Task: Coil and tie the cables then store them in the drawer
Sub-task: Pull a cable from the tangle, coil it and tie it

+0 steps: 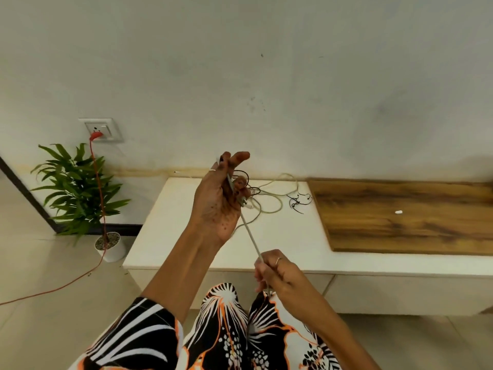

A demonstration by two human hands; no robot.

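A grey cable is stretched taut between the two hands above the front of a low white desk. The left hand is raised, palm turned toward the camera, and its grip is closed on the cable's plug end, which is pinched between the thumb and the curled fingers; two fingers are extended upward. The right hand is held lower and nearer the body, its grip clenched around the cable, with the line passing through the fist and out below it. Behind the left hand, the remaining cables are left in a loose tangle on the desk top: pale cord in wide loops and thin black wire beside it, close to a wooden panel. A small white piece is seen lying on that panel. On the floor to the left, a potted plant is stood beside the desk, and a red cord is plugged into a wall socket.
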